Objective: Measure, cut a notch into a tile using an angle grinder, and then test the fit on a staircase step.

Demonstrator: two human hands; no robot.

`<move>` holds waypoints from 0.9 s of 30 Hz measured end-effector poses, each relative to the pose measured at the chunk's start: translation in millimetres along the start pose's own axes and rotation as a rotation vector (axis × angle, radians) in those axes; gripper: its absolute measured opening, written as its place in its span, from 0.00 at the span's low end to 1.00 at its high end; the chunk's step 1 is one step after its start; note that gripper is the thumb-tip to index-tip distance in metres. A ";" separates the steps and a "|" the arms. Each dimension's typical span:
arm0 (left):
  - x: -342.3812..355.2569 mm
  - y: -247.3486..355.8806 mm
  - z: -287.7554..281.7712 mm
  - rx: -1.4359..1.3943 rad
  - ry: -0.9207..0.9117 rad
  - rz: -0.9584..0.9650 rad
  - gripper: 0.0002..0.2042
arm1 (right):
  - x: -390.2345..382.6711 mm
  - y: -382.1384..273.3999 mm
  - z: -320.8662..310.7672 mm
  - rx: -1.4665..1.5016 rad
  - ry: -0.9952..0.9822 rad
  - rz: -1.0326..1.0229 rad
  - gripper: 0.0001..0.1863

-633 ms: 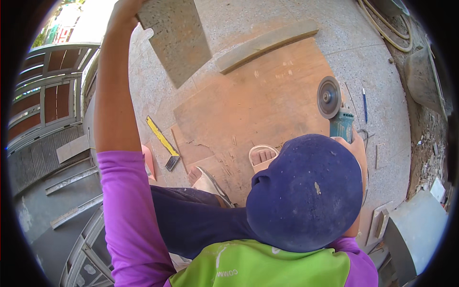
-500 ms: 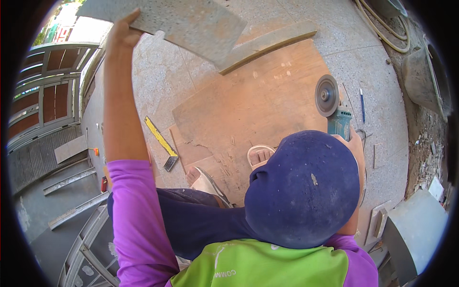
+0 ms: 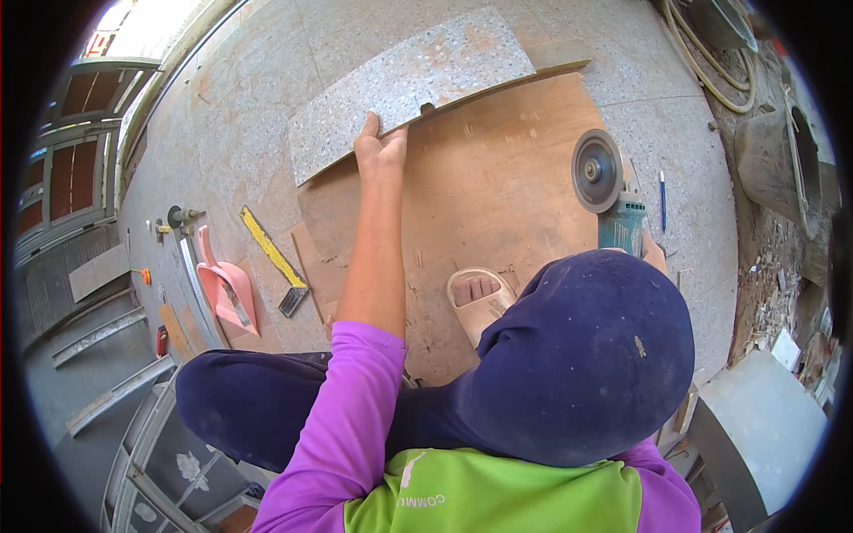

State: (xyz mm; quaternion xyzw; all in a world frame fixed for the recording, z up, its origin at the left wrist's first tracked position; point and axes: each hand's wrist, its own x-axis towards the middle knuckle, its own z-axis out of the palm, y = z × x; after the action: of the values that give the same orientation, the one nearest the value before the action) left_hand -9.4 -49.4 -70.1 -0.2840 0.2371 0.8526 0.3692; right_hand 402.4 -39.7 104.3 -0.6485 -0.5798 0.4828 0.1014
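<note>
A speckled terrazzo slab (image 3: 413, 78) with a small notch in its near edge spans the far side of a brown plywood board (image 3: 506, 178). My left hand (image 3: 382, 153) is closed on that near edge, thumb on top and fingers underneath. On the right, my right hand (image 3: 655, 255) grips a teal angle grinder (image 3: 620, 224), its round cutting disc (image 3: 597, 171) pointing away from me. My raised knee hides most of the right forearm and part of that hand. I cannot tell whether the disc is spinning.
A yellow-bladed try square (image 3: 274, 258) and a pink dustpan (image 3: 227, 293) lie on the left. A blue pencil (image 3: 662, 201) lies right of the grinder. A bucket (image 3: 773, 169) and hose (image 3: 711, 67) stand far right. My sandalled foot (image 3: 475, 293) rests on the plywood.
My left hand has swung the slab from the upper left toward the middle, turning it along the board's far edge. The grinder has stayed nearly in place in my right hand.
</note>
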 end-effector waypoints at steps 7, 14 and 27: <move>-5.1 -42.8 6.3 -0.078 -0.085 -0.123 0.17 | 16.0 -16.8 27.0 -0.031 -0.043 0.079 0.23; -19.4 -48.2 8.6 0.227 -0.067 -0.099 0.17 | 35.4 -39.5 51.4 0.026 -0.152 0.050 0.22; -29.7 -43.5 -30.8 0.459 -0.192 -0.226 0.10 | 61.5 -36.9 90.1 -0.028 -0.197 0.020 0.25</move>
State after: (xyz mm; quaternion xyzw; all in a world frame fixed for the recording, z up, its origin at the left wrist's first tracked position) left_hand 50.1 -56.2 -81.3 -0.1353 0.3547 0.7529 0.5375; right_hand 302.8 -14.8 52.3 -0.6049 -0.5871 0.5371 0.0302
